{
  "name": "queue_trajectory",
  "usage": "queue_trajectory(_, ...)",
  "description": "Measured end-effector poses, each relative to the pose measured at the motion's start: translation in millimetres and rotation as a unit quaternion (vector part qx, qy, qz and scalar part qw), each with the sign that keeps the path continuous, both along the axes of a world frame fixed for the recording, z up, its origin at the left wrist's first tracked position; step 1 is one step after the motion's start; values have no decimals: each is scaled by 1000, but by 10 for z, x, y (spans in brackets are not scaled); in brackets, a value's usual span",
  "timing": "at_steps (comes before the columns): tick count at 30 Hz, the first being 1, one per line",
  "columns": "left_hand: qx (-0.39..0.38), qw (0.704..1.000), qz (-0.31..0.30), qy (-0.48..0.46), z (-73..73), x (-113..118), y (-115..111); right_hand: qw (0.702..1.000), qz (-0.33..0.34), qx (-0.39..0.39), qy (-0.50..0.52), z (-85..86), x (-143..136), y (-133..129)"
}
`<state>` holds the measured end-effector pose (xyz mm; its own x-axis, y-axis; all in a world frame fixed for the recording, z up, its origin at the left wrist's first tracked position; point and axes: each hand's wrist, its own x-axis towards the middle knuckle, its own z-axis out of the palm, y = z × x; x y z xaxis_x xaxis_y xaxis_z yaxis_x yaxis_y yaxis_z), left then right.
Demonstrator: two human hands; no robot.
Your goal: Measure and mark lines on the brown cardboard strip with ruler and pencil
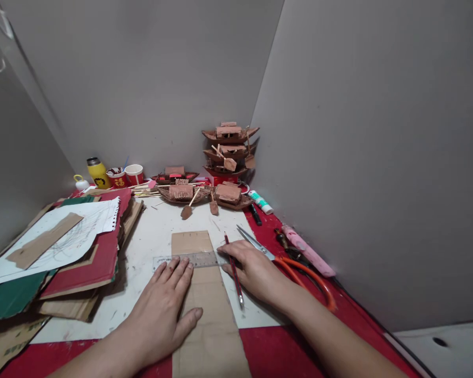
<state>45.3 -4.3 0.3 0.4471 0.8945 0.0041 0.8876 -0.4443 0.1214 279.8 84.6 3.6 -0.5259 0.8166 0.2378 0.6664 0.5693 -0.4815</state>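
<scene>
Head camera looks down on a marking-out step: left hand (167, 299) lies flat, fingers spread, pressing a clear ruler (187, 260) across a cardboard strip (207, 304) that runs from under the palm away toward the far side of the bench (150, 247). Right hand (252, 270) is loosely curled round a red pencil (234, 270), tip end near the ruler's right end (the point itself is hard to make out). By my read, the line is not drawn yet; that calls for firm pressure on the ruler and the pencil brought against its edge. Just right of the right hand lie orange-handled scissors (295, 265); well beyond both hands stand small wooden boat models (228, 152).
</scene>
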Motion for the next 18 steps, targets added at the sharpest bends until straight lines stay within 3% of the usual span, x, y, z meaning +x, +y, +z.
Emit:
queue_trajectory(6, -7, 1000, 7, -4, 19, 9, 24, 1000, -1, -4, 25, -31, 17, 9)
queue_trajectory(10, 0, 1000, 6, -12, 24, 6, 21, 986, -29, -10, 165, 152, -18, -14)
queue_trajectory(14, 10, 1000, 7, -20, 43, 10, 14, 960, -34, -119, 250, 406, -200, 11)
queue_trajectory(18, 19, 999, 7, -27, 49, 13, 13, 943, 20, -247, 221, 407, -508, 119)
